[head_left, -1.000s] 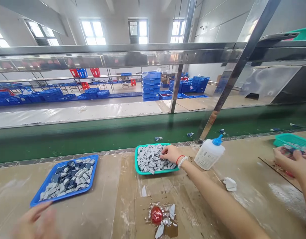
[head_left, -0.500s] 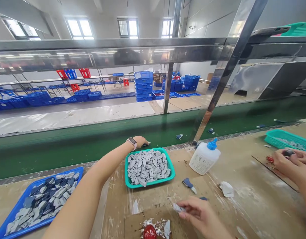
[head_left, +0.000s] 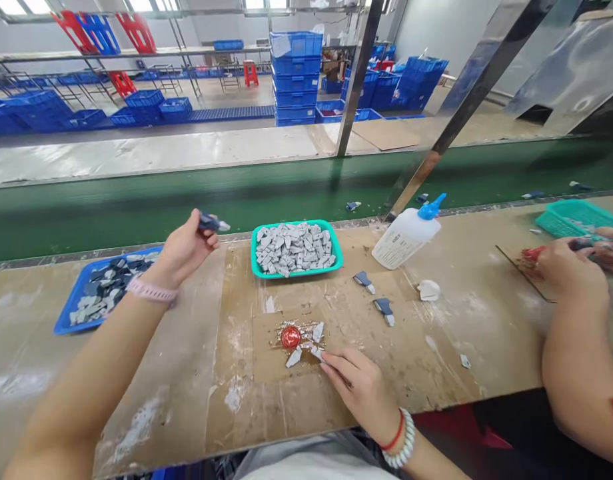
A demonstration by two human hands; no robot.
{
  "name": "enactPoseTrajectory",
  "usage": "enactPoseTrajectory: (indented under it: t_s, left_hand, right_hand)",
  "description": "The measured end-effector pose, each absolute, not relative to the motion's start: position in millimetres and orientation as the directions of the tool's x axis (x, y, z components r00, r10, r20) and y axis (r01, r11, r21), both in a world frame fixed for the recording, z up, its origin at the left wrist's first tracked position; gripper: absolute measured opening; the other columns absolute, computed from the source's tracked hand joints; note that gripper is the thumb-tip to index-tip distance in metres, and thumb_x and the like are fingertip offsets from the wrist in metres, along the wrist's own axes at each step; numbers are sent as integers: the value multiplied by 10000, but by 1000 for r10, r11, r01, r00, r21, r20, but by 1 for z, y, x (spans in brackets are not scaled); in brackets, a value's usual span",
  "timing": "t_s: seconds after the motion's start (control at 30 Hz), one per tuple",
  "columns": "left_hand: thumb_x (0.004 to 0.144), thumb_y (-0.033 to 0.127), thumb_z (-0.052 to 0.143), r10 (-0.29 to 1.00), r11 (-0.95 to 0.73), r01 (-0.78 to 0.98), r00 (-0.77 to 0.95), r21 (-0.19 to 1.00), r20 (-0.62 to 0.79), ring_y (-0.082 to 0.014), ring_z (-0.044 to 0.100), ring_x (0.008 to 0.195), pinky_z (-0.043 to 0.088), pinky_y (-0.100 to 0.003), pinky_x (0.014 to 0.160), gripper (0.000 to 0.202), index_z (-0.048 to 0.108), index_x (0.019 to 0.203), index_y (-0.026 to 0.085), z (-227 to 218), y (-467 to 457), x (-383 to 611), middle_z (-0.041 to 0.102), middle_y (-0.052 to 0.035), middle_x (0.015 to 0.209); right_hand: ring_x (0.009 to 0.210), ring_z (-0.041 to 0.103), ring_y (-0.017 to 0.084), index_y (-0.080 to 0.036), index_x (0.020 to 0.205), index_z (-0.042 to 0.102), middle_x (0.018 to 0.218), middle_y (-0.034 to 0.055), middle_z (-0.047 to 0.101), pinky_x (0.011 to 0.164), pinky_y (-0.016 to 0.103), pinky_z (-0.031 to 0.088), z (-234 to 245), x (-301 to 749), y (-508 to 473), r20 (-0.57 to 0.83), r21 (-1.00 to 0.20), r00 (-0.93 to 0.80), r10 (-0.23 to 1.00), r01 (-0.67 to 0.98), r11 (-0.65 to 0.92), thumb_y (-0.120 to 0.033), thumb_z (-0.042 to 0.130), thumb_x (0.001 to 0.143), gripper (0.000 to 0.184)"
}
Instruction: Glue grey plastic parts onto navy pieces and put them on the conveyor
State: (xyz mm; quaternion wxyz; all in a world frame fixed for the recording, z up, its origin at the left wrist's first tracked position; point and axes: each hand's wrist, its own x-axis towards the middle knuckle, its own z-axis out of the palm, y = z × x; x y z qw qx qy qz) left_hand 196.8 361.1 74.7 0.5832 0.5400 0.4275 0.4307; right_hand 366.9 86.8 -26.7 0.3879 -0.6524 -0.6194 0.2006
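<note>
My left hand (head_left: 184, 250) is raised between the two trays, fingers closed on a dark blue piece with a pale grey tip (head_left: 212, 223). My right hand (head_left: 354, 380) pinches a small light grey plastic piece (head_left: 317, 353) beside a round red dish (head_left: 290, 337) on a cardboard mat. Two more grey pieces, one a grey piece (head_left: 294, 357), lie around the dish. Behind the mat is a green tray (head_left: 297, 274) heaped with grey pieces. A blue tray (head_left: 66, 325) with mixed dark and grey pieces stands at left, partly behind my left forearm.
A white squeeze bottle (head_left: 401, 239) with a blue nozzle stands right of the green tray. Two dark blue pieces (head_left: 384, 309) and crumpled white paper (head_left: 429, 290) lie nearby. A co-worker's hands (head_left: 574, 267) work at far right. A green conveyor belt (head_left: 226, 205) and slanted metal post (head_left: 426, 167) lie beyond.
My left hand has come back from the belt's edge and moved left with the dark blue piece. My right hand has brought its grey piece to the red dish. The view has tilted down.
</note>
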Motion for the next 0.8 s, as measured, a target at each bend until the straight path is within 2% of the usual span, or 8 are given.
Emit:
enactPoseTrajectory:
  t_s: [0.07, 0.17, 0.27, 0.33, 0.4, 0.5, 0.63, 0.8]
  left_hand:
    - [913, 251, 133, 951, 127, -123, 296, 984, -85, -1, 417, 574, 321, -182, 622, 365, 401, 726, 88, 76, 326, 165, 398, 28, 677]
    - [877, 385, 268, 931, 293, -331, 311, 897, -190, -60, 441, 655, 371, -205, 653, 320, 338, 683, 140, 73, 258, 133, 388, 19, 689]
    - [847, 448, 334, 868, 466, -471, 406, 749, -285, -82, 406, 529, 366, -204, 526, 321, 323, 678, 176, 58, 199, 126, 361, 27, 602]
    - [863, 439, 333, 843, 489, -410, 450, 770, -296, -71, 291, 413, 271, -200, 433, 286, 358, 717, 195, 41, 174, 129, 302, 44, 538]
    - [854, 472, 360, 851, 429, -298, 450, 853, -270, -73, 237, 404, 204, -210, 424, 275, 392, 771, 212, 20, 162, 137, 292, 51, 527]
    - [800, 530, 434, 884, 194, -56, 443, 979, -150, -117, 342, 511, 258, -240, 495, 312, 433, 824, 219, -5, 156, 155, 405, 23, 595]
    - [824, 504, 397, 876, -13, 122, 479, 992, -47, -164, 388, 656, 292, -276, 612, 300, 489, 833, 218, -8, 150, 180, 442, -8, 705]
    - [800, 560, 381, 821, -73, 109, 572, 991, -3, -182, 407, 729, 324, -278, 673, 341, 465, 940, 260, 9, 139, 200, 448, -11, 806]
  right_hand:
    - [788, 553, 198, -268, 955, 614, 834, 76, 591, 709, 374, 492, -35, 364, 87, 201, -724, 120, 972, 687, 65, -251, 387, 870, 243]
    - [759, 555, 182, -251, 877, 642, 796, 59, 590, 686, 351, 477, -44, 365, 88, 162, -750, 80, 983, 658, 70, -290, 425, 859, 221]
    - [704, 559, 159, -236, 825, 657, 732, 35, 587, 635, 323, 468, -47, 369, 90, 143, -810, 74, 987, 582, 74, -350, 472, 833, 218]
    - [714, 565, 158, -224, 855, 658, 759, 37, 593, 642, 316, 481, -43, 371, 91, 142, -835, 119, 983, 548, 55, -347, 463, 840, 231]
    - [686, 570, 146, -210, 889, 651, 774, 41, 600, 601, 284, 501, -36, 371, 90, 138, -858, 157, 978, 512, 39, -339, 445, 853, 246]
    - [550, 550, 116, -199, 877, 644, 692, 27, 593, 472, 231, 494, -23, 371, 89, 95, -933, 174, 980, 359, 26, -346, 448, 849, 246]
    - [521, 534, 108, -224, 847, 646, 702, 23, 577, 476, 234, 501, -3, 365, 86, 62, -998, 217, 974, 27, 57, -341, 544, 785, 167]
    - [701, 570, 158, -241, 880, 660, 810, 46, 587, 581, 280, 511, 24, 352, 80, 242, -960, 272, 931, 209, 188, -229, 582, 760, 144]
